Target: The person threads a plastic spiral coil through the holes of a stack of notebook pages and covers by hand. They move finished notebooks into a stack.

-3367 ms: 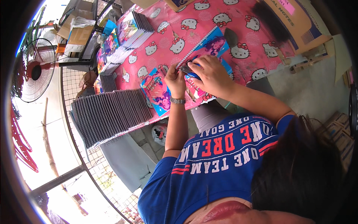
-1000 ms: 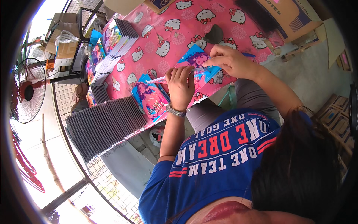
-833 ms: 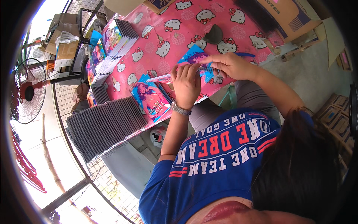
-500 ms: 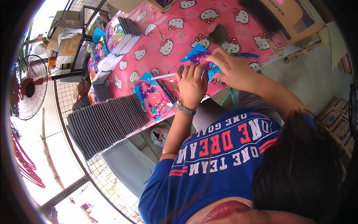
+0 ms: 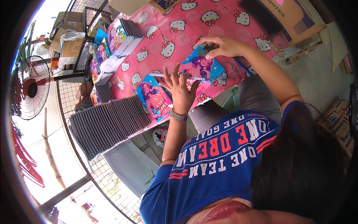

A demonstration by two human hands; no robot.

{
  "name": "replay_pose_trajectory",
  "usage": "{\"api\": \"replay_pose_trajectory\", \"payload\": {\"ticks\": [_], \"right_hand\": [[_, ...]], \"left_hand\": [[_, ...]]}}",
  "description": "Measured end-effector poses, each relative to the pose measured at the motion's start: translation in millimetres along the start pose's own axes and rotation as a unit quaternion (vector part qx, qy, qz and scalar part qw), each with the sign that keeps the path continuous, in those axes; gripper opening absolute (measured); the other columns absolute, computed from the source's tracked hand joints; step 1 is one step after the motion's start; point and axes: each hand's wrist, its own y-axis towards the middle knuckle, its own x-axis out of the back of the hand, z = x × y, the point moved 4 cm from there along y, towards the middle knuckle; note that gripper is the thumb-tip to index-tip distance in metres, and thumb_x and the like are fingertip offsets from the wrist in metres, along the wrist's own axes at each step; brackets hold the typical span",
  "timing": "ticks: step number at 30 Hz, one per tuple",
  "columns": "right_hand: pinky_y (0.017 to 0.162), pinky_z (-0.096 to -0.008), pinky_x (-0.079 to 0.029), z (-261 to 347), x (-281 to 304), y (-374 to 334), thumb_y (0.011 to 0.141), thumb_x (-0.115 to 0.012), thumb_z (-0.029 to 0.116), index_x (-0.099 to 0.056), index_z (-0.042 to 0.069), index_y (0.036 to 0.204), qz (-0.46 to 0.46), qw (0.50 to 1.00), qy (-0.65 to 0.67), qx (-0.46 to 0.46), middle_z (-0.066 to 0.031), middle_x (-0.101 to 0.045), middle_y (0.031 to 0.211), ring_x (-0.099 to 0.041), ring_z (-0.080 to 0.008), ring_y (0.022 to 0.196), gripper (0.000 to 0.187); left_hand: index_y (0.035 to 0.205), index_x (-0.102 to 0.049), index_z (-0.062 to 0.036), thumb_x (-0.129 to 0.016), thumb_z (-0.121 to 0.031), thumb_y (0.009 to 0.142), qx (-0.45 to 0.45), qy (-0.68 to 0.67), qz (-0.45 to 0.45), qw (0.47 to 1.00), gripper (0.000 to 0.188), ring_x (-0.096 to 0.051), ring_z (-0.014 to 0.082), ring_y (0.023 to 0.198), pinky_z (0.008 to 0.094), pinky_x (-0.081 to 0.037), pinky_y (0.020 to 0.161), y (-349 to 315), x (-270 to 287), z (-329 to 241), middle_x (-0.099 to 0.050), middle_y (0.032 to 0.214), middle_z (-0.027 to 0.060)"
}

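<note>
My left hand (image 5: 181, 87) is over the near part of the table, its fingers spread above a thin pale strip (image 5: 157, 75). That strip runs under the fingers toward a dark spiral coil (image 5: 223, 78) at the near edge of a blue and pink illustrated cover (image 5: 203, 65). Over the far side of this cover, my right hand (image 5: 223, 46) curls its thumb and fingers around a dark grey rounded piece (image 5: 207, 51), which is blurred. Left of my left hand lies a notebook (image 5: 151, 95) with a similar cover.
A long row of dark-spined spiral notebooks (image 5: 110, 125) stands at the table's left near edge. More notebook stacks (image 5: 121, 37) stand farther back. Cardboard boxes (image 5: 294, 22) are at far right, a fan (image 5: 33, 87) at far left. A pink patterned cloth (image 5: 156, 48) covers the table.
My right hand moved away from the coil to the cover's far side and took up the dark grey piece from the table. My left hand shifted left and nearer, its fingers spreading.
</note>
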Motion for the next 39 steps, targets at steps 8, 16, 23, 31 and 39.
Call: {"api": "replay_pose_trajectory", "payload": {"ticks": [8,16,23,31,39], "right_hand": [[0.101,-0.0348,-0.038,42.0,-9.0,-32.5,0.076,-0.069,0.032,-0.065,0.004,0.116,0.192,0.923,0.329,0.051,-0.0069,-0.054,0.117,-0.05,-0.0206,0.116,0.049],[0.092,-0.0293,-0.039,44.9,2.2,-38.4,0.082,-0.071,0.027,-0.063,0.008,0.11,0.151,0.939,0.309,-0.028,-0.0025,-0.056,0.106,-0.052,-0.0135,0.102,0.035],[0.095,-0.0304,-0.042,22.4,-26.1,-33.0,0.08,-0.077,0.029,-0.064,0.004,0.104,0.122,0.921,0.37,-0.005,-0.0064,-0.058,0.122,-0.056,-0.0146,0.103,0.037],[0.104,-0.0358,-0.042,21.8,-0.3,-27.3,0.071,-0.078,0.02,-0.064,0.004,0.12,0.176,0.976,0.108,-0.065,-0.0177,-0.048,0.143,-0.052,-0.022,0.124,0.053],[0.103,-0.037,-0.043,35.0,-4.9,-35.5,0.07,-0.074,0.016,-0.065,0.001,0.114,0.127,0.896,0.425,0.015,-0.0168,-0.05,0.14,-0.058,-0.0235,0.118,0.047]], "left_hand": [[0.092,-0.063,-0.0111,-0.083,-0.016,0.066,-0.083,-0.058,0.015,0.995,0.033,-0.047,0.032,0.115,0.0509,-0.026,0.103,12.0,-5.2,-25.2,-0.057,0.102,0.0056],[0.092,-0.067,-0.0136,-0.083,-0.021,0.067,-0.058,-0.057,0.028,0.996,0.03,-0.05,0.0285,0.108,0.0614,-0.021,0.102,19.2,-3.7,-7.4,-0.058,0.099,0.0025],[0.094,-0.066,-0.0086,-0.084,-0.017,0.063,-0.095,-0.08,0.034,0.992,0.037,-0.051,0.0287,0.105,0.0454,-0.032,0.097,20.9,-4.4,-19.8,-0.059,0.099,0.0069],[0.091,-0.067,-0.0083,-0.086,-0.017,0.061,-0.104,-0.072,0.011,0.992,0.037,-0.051,0.0294,0.107,0.0451,-0.036,0.095,23.4,-2.3,-19.8,-0.059,0.1,0.006],[0.091,-0.064,-0.0074,-0.085,-0.017,0.062,-0.092,-0.094,0.011,0.991,0.037,-0.051,0.0296,0.103,0.0426,-0.038,0.093,22.0,-2.5,-17.5,-0.059,0.095,0.006]]}}
